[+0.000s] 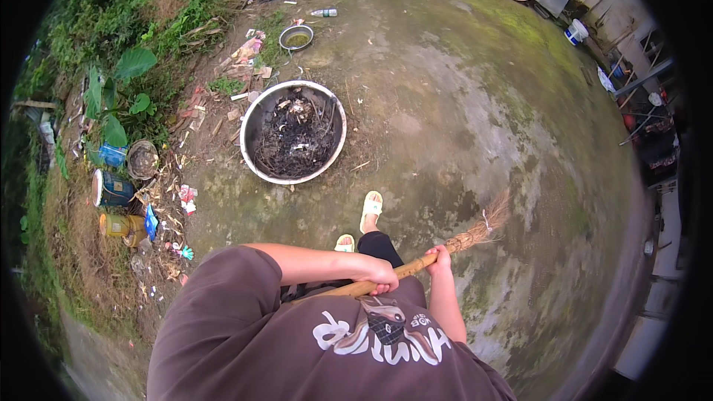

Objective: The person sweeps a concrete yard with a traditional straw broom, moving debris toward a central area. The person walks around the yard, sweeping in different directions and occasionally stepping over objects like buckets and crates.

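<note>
This is an outdoor yard — mossy ground (pixel 431 148), leafy plants (pixel 136 64), scattered litter (pixel 249 47).

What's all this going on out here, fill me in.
A person stands on mossy concrete, gripping a straw broom by its handle with both hands, the right hand nearer the bristles than the left hand. The bristles point off to the person's right; whether they touch the ground can't be told. Ahead and to the left sits a large round metal basin holding charred twigs and ash, with litter scattered along the edge of the greenery.
</note>
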`<state>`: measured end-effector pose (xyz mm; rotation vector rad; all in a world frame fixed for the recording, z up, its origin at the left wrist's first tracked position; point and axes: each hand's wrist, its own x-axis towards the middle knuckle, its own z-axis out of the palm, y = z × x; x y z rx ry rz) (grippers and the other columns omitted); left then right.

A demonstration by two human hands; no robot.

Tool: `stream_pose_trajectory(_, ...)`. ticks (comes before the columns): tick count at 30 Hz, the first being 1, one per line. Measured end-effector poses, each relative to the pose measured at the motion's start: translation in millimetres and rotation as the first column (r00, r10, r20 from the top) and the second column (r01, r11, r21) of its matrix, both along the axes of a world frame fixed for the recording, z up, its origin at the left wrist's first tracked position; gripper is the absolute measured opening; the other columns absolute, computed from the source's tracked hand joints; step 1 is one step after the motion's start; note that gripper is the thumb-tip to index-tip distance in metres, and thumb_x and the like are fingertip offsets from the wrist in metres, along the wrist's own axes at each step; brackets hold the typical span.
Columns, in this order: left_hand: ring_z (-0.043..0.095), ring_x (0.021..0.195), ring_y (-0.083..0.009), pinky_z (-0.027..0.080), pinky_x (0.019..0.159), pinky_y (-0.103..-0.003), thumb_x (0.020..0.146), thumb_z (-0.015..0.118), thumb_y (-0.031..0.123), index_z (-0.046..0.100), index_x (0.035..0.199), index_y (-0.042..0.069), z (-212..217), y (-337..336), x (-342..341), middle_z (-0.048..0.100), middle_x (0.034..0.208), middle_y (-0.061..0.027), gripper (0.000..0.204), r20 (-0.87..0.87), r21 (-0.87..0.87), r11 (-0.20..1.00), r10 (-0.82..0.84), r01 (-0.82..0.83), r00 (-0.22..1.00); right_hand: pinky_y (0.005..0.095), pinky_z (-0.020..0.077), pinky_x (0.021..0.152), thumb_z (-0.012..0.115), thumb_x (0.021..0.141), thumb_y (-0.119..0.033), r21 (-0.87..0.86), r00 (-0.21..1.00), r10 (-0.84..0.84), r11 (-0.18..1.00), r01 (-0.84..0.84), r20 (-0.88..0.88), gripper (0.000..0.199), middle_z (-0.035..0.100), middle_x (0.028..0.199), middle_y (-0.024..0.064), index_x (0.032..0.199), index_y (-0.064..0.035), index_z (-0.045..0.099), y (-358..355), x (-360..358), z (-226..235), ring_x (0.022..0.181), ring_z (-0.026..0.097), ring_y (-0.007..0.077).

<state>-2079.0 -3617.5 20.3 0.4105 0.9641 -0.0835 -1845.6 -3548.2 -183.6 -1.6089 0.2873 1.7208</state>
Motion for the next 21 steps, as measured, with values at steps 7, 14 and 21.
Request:
stream_pose_trajectory(7, 0.041, 0.037, -0.0097, 0.036, 0.036, -0.025, 0.071, 0.052, 0.005, 0.047, 0.062, 0.004, -5, 102, -13, 0.042, 0.047, 0.0002, 0.011, -0.084, -0.077, 0.997, -0.016, 0.009, 0.996, 0.0283, 0.0406, 0.047, 0.044, 0.075, -0.009, -0.104, 0.994, 0.041, 0.993, -0.052, -0.104, 0.013, 0.039, 0.052, 0.0023, 0.063, -0.0102, 0.038, 92, -23, -32, 0.047, 0.038, 0.0162)
stream_pose_trajectory(14, 0.041, 0.038, -0.0109, 0.038, 0.037, -0.026, 0.07, 0.053, 0.005, 0.048, 0.061, 0.004, 3, 137, -23, 0.044, 0.049, -0.0005, 0.01, -0.169, -0.018, 0.998, -0.066, 0.064, 0.983, 0.027, 0.039, 0.045, 0.042, 0.073, -0.009, -0.145, 0.992, 0.04, 0.988, -0.057, -0.12, 0.014, 0.038, 0.051, 0.0016, 0.061, -0.0107, 0.036, 119, -40, -22, 0.045, 0.038, 0.0154)
stream_pose_trajectory(21, 0.044, 0.039, -0.0131, 0.036, 0.039, -0.029, 0.069, 0.05, 0.006, 0.046, 0.054, 0.005, 6, 167, -25, 0.046, 0.048, -0.0032, 0.016, -0.191, 0.039, 0.988, -0.139, 0.149, 0.972, 0.0273, 0.04, 0.047, 0.042, 0.074, -0.009, -0.161, 0.988, -0.011, 0.987, -0.014, -0.152, 0.013, 0.039, 0.052, 0.0013, 0.062, -0.0104, 0.037, 141, -42, -17, 0.046, 0.039, 0.0152)
